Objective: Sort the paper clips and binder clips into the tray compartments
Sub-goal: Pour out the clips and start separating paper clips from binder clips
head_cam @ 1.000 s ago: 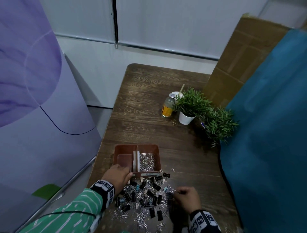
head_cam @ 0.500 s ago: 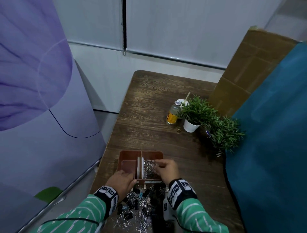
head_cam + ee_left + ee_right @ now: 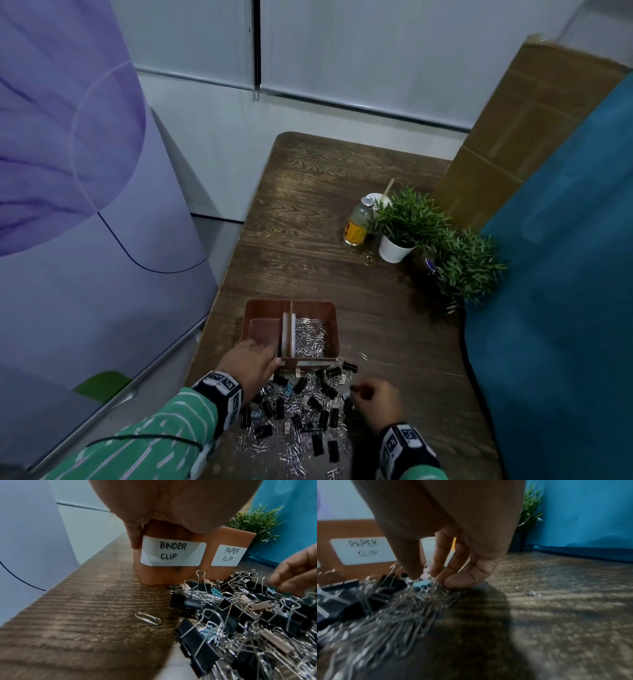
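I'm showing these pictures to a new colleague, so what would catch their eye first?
Probably the tangled heap of clips, black binder clips mixed with silver paper clips, on the wooden table just in front of the brown tray. Next, the tray's right compartment holds paper clips, and white labels on its front read BINDER CLIP and PAPER CLIP. The left hand holds the tray's near left corner while the right hand reaches into the heap.

The left hand grips the near left corner of the brown tray, fingers over its rim. Beyond them, paper clips fill the right compartment. The right hand has its fingers curled down into the mixed clip pile on the worktop.
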